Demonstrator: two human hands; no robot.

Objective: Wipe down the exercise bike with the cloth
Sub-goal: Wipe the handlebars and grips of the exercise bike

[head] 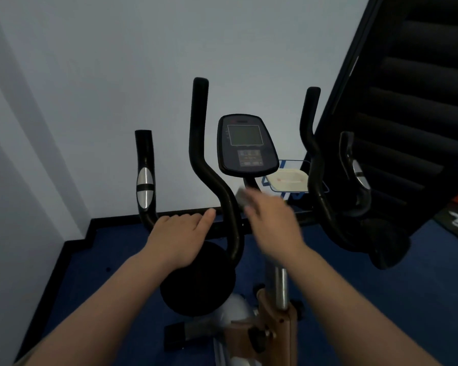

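The exercise bike stands before me with black handlebars (200, 143) and a dark console (246, 145) on a stem. My left hand (179, 235) rests on the crossbar left of the inner left handlebar, fingers straight. My right hand (274, 224) is blurred just below the console and holds a small grey cloth (243, 198) at its fingertips, close to the console stem. The bike's steel post (280, 289) and brown frame (275, 328) show lower down.
A white wall stands behind the bike. Black stairs (418, 101) rise at the right. A blue rack with a white tray (288, 179) sits behind the console. The floor (103, 262) is blue, with a black skirting along the wall.
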